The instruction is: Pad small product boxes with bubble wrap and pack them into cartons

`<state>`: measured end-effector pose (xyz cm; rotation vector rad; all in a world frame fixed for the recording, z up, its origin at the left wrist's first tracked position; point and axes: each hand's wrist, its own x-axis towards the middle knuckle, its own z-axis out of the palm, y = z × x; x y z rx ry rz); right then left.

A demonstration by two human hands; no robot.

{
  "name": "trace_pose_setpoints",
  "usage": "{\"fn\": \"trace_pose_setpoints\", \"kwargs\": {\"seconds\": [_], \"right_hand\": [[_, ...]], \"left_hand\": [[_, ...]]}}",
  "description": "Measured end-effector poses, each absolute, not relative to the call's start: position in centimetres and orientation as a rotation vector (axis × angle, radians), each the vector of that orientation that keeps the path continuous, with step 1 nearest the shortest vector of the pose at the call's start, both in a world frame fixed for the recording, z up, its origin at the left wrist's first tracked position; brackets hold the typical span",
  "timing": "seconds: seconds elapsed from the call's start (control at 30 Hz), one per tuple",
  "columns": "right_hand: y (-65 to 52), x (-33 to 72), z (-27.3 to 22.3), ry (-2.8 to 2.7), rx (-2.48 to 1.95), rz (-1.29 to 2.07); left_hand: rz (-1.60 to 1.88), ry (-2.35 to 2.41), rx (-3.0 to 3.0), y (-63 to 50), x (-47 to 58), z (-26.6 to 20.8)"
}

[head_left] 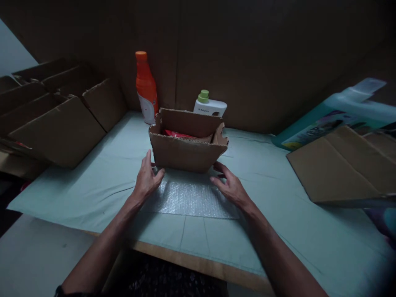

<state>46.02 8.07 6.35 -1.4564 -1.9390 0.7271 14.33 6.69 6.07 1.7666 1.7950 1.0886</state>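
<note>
A small open-topped cardboard box [185, 154] stands upright at the middle of the table, with a red packet [177, 134] partly showing inside. My left hand [146, 178] is at its lower left corner, thumb and fingers apart. At the lower right corner is my right hand [230, 186], its fingers slightly bent and its thumb spread away. Neither hand grips the box; whether the fingertips touch it I cannot tell. Between my forearms, in front of the box, a sheet of bubble wrap [192, 202] lies flat.
Several open cardboard boxes [62, 132] stand at the left. Behind the small box are an orange bottle [145, 86] and a white bottle with a green cap [210, 106]. A teal jug [321, 117] leans at the right behind another carton [343, 169]. Pale green cloth [108, 202] covers the table.
</note>
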Motion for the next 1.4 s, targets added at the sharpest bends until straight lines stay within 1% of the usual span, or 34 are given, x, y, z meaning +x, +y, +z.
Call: {"fn": "trace_pose_setpoints", "kwargs": {"seconds": [0.17, 0.2, 0.27, 0.33, 0.4, 0.53, 0.67, 0.77, 0.87, 0.93, 1.03, 1.1, 1.2, 1.3, 1.37, 1.4], "right_hand": [[2.9, 50.3, 4.0, -2.165, -1.723, 0.400], [2.0, 50.4, 3.8, -2.188, -1.723, 0.365], [0.4, 49.9, 3.9, -2.198, -1.676, 0.371], [-0.9, 48.7, 4.7, -2.149, -1.638, 0.473], [-2.3, 47.6, 6.0, -2.076, -1.630, 0.644], [-5.8, 46.6, 8.3, -1.964, -1.599, 0.964], [-9.9, 46.1, 9.6, -1.974, -1.474, 1.247], [-12.0, 44.8, 10.2, -2.086, -1.345, 1.451], [-12.9, 42.8, 10.6, -2.084, -1.173, 1.645], [-12.8, 41.5, 10.6, -1.967, -1.081, 1.689], [-11.7, 40.0, 10.1, -1.623, -1.012, 1.760], [-10.4, 39.3, 9.5, -1.372, -0.987, 1.829], [-8.2, 38.3, 8.6, -1.207, -0.977, 1.830], [-7.1, 37.9, 7.8, -1.248, -1.038, 1.760], [-7.2, 38.4, 7.6, -1.379, -1.113, 1.597], [-7.5, 38.7, 7.4, -1.489, -1.137, 1.456]], "left_hand": [[0.606, 2.214, 1.988, 0.2, 9.3, 4.0], [0.540, 2.266, 1.985, -1.0, 8.8, 3.6], [0.517, 2.292, 1.989, -2.5, 8.5, 3.1], [0.604, 2.262, 1.998, -3.1, 8.9, 3.0], [0.692, 2.218, 1.947, -3.0, 9.0, 3.4], [0.772, 2.133, 1.816, -2.2, 8.1, 5.5], [0.838, 1.913, 2.089, 0.8, 9.1, 6.9], [0.810, 1.734, 2.230, 4.1, 12.1, 6.6], [0.825, 1.690, 2.246, 5.6, 14.5, 6.2], [0.920, 1.647, 2.190, 4.1, 14.6, 6.3], [1.038, 1.420, 1.893, -1.5, 13.4, 7.2], [0.978, 1.238, 1.686, -5.6, 12.7, 7.9], [0.901, 1.284, 1.544, -9.1, 13.5, 8.1], [0.843, 1.473, 1.519, -8.7, 15.3, 6.9], [0.788, 1.569, 1.566, -7.6, 16.1, 5.7], [0.756, 1.617, 1.601, -7.2, 16.2, 5.1]]}}
